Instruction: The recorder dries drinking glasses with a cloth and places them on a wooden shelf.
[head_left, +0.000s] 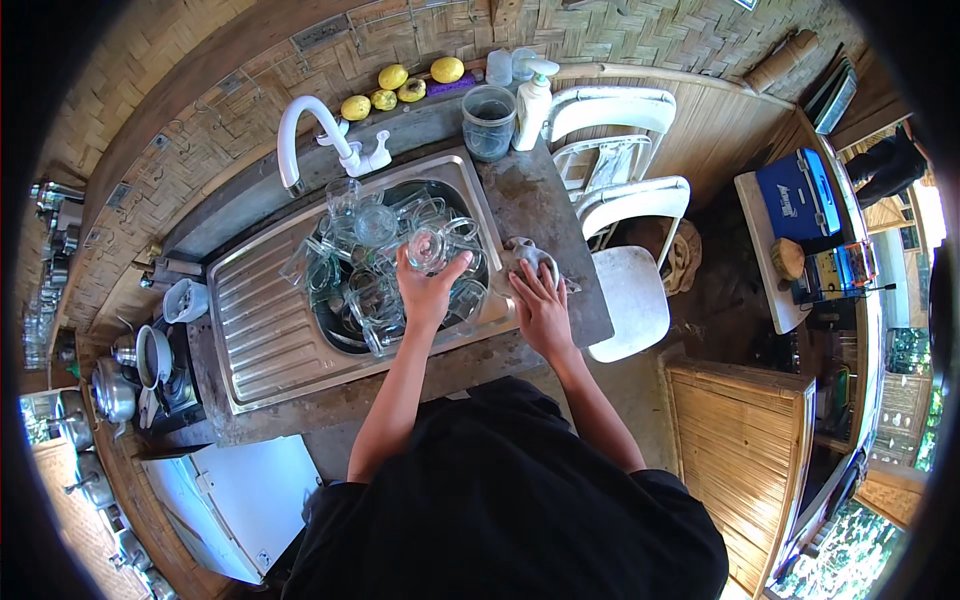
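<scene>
My left hand (426, 286) grips a clear glass mug (429, 247) above the sink bowl. Below and around it, many clear glass mugs (376, 225) are heaped in the stainless steel sink (270, 352), some tilted over its edge. My right hand (541, 311) rests on a crumpled grey cloth (525, 255) on the concrete counter to the right of the sink, its fingers spread over the cloth. Whether those fingers grip the cloth is hard to see. A white gooseneck faucet (304, 112) stands behind the sink.
A clear plastic tub (489, 124) and white pump bottle (532, 112) stand behind the counter's right part. Lemons (392, 76) line the ledge. White folding chairs (630, 292) adjoin the counter's right edge. Pans (154, 358) sit at the left on a stove.
</scene>
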